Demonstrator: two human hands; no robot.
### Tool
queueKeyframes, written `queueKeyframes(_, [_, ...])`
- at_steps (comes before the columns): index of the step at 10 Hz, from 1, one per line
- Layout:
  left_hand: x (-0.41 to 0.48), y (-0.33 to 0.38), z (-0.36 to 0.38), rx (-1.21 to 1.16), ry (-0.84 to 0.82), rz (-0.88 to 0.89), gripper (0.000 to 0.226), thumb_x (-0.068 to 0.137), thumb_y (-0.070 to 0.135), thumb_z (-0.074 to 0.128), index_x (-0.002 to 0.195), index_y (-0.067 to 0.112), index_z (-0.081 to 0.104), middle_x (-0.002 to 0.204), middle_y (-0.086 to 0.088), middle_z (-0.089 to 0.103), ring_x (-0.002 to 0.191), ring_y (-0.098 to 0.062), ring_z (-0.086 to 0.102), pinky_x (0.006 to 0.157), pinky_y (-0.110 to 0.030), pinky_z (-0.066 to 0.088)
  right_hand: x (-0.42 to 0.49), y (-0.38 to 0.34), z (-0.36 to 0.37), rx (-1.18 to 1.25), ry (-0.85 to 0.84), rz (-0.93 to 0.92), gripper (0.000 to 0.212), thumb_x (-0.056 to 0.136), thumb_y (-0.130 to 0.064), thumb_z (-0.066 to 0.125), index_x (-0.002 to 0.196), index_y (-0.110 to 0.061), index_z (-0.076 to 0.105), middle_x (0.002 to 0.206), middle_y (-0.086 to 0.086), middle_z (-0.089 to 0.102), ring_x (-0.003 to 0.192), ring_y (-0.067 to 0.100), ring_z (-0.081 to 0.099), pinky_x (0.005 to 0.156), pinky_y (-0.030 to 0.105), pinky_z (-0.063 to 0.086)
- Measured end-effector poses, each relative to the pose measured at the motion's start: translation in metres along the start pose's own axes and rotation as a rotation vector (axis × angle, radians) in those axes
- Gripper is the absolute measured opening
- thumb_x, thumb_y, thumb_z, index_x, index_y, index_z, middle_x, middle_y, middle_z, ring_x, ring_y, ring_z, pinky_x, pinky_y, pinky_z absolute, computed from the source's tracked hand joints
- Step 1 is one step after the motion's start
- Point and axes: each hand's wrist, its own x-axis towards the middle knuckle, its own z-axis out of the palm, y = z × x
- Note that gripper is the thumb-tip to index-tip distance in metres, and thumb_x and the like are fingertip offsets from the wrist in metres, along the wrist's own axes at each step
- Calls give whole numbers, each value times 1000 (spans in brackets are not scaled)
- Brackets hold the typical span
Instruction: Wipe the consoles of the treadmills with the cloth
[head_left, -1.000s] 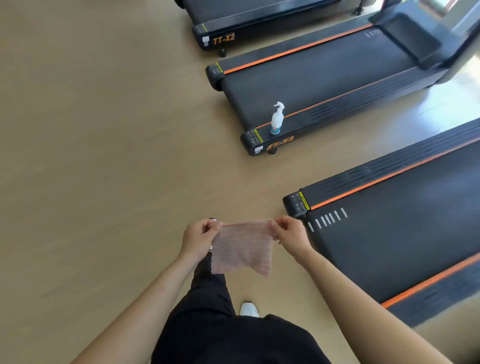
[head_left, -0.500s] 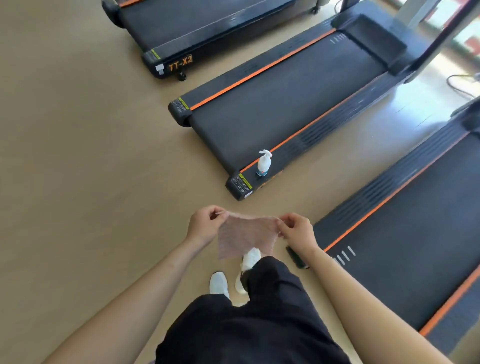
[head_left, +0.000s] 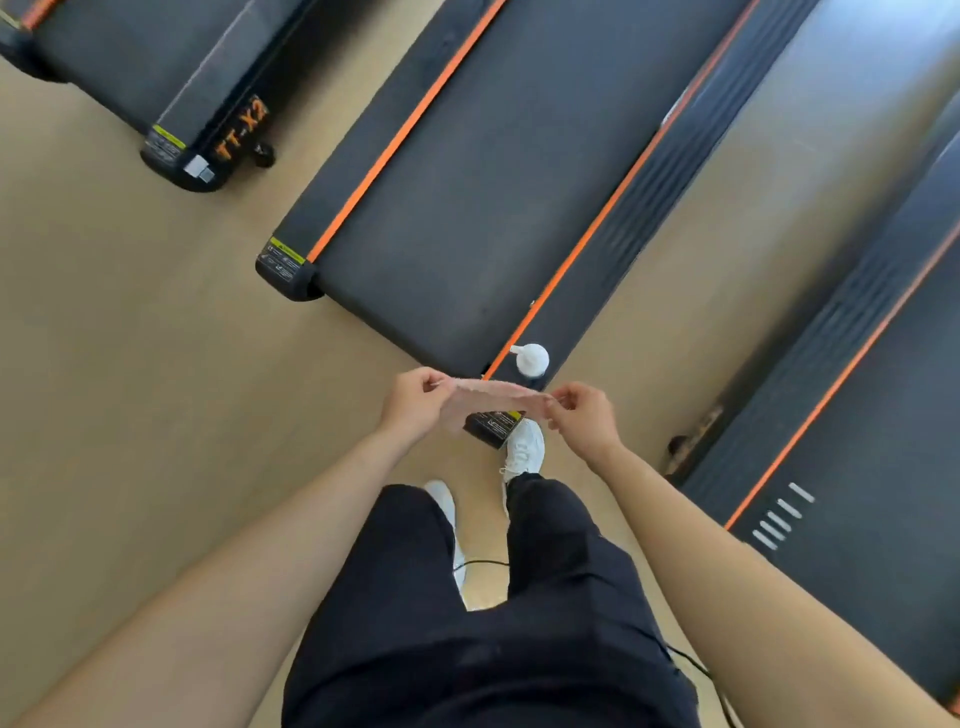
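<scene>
Left hand (head_left: 415, 402) and right hand (head_left: 584, 415) are pinching opposite corners of a pink cloth (head_left: 488, 397), stretching it above the treadmill's (head_left: 467, 208) rear corner. Thin, limp fabric, probably light; edges are offering the surest hold.

Cloth (head_left: 488, 397): thin, pale pink, stretched nearly edge-on, pinched between left hand (head_left: 415, 402) and right hand (head_left: 582, 421) over the middle treadmill's near end.
Treadmills: black belts, orange side stripes, lying parallel: left treadmill (head_left: 156, 67), middle treadmill (head_left: 467, 182), right treadmill (head_left: 857, 415).
</scene>
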Motion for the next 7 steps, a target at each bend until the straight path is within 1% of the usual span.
queueKeyframes(1, [73, 13, 12, 68, -55, -14, 10, 93, 28, 67, 89, 22, 73, 92, 4, 72, 94, -20, 66, 81, -33, 53, 58, 2, 8, 16, 44, 85, 7, 93, -12, 64, 90, -18, 67, 81, 5, 72, 73, 21, 68, 64, 31, 52])
queueKeyframes(2, [144, 25, 31, 171, -129, 26, 9, 92, 32, 67, 87, 26, 71, 92, 6, 70, 96, -20, 65, 81, -32, 51, 110, 12, 12, 26, 111, 170, 11, 92, -11, 63, 88, -21, 66, 80, 4, 72, 79, 25, 72, 71, 36, 58])
queueKeyframes(3, [197, 42, 53, 246, -202, 86, 12, 94, 35, 65, 97, 26, 72, 97, 5, 69, 96, -17, 62, 77, -29, 46, 141, 18, 9, 43, 203, 241, 9, 93, -13, 62, 89, -20, 65, 74, 0, 70, 76, 23, 71, 71, 34, 56])
queueKeyframes(4, [237, 55, 77, 298, -245, 150, 17, 98, 33, 61, 105, 23, 73, 101, 6, 68, 97, -15, 62, 78, -29, 46, 163, 29, 12, 67, 286, 291, 9, 92, -13, 62, 88, -20, 66, 73, 2, 71, 79, 27, 72, 75, 37, 59])
queueKeyframes(5, [259, 68, 94, 315, -299, 181, 17, 99, 28, 59, 109, 22, 72, 104, 6, 68, 100, -14, 62, 80, -28, 48, 177, 36, 21, 135, 332, 356, 7, 90, -14, 64, 92, -19, 69, 83, 7, 74, 85, 29, 72, 80, 43, 61])
queueKeyframes(6, [274, 71, 104, 254, -416, 129, 26, 98, 28, 64, 123, 21, 68, 118, 1, 69, 112, -19, 66, 96, -32, 52, 185, 44, 35, 265, 377, 478, 26, 93, -14, 63, 119, -13, 68, 104, 4, 70, 99, 28, 71, 91, 48, 60])
queueKeyframes(7, [284, 67, 103, 254, -494, 101, 45, 98, 32, 64, 141, 20, 57, 140, -5, 61, 122, -25, 64, 109, -43, 50, 183, 46, 46, 278, 402, 554, 38, 92, -15, 61, 129, -11, 63, 115, 6, 67, 106, 29, 68, 97, 48, 57])
